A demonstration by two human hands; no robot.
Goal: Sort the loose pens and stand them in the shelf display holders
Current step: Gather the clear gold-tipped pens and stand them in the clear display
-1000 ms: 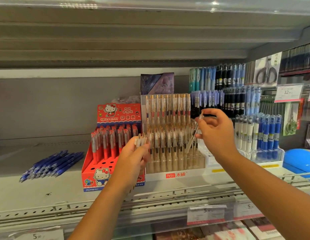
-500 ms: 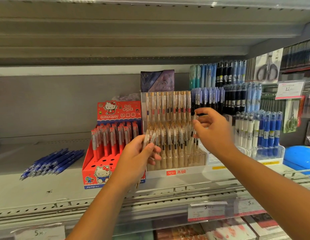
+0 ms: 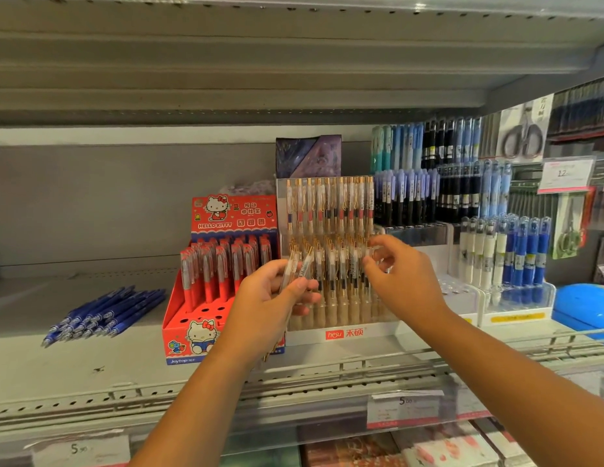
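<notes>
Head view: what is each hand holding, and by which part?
Left hand grips a few clear pens around mid-barrel, clip ends up. Right hand is at pen tops in the display holder; hold cannot be told.

We have open shelf along its front edge and across its left half, where only blue pens lie flat. Mid-shelf the red box and clear holder stand side by side, too close for us to see a gap. Our left hand, gripping loose pens, and right hand crowd the holder's front. More racks fill the right end; the upper shelf caps the headroom.
</notes>
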